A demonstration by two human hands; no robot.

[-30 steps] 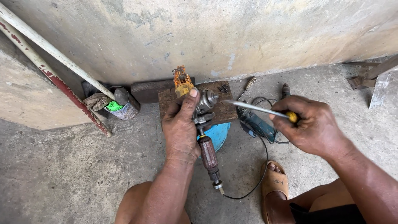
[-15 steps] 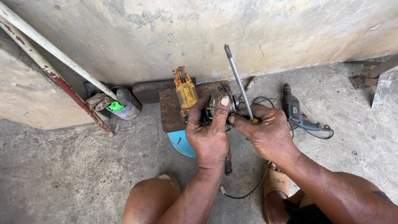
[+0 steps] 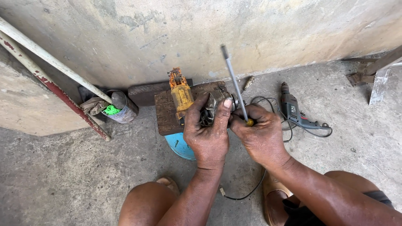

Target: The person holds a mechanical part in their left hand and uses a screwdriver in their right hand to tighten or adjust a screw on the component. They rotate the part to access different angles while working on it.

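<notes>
Head view, from biggest to smallest:

- Concrete wall [image 3: 251,29] runs across the top, from 10 to 2 o'clock, with the concrete floor [image 3: 63,175] below it.
- White pole [image 3: 50,58] leans at 10 o'clock, its foot by a tin can [image 3: 121,109].
- Wooden block [image 3: 165,111] sits at centre, carrying a yellow motor part [image 3: 181,94].
- Left hand [image 3: 207,136] is closed around a grey metal tool housing [image 3: 215,102] on the block.
- Right hand [image 3: 259,136], touching the left at 3 o'clock of it, has its grip closed on a screwdriver [image 3: 232,81], shaft pointing to 12 o'clock.
- Electric drill [image 3: 293,111] lies on the floor at 3 o'clock.
</notes>
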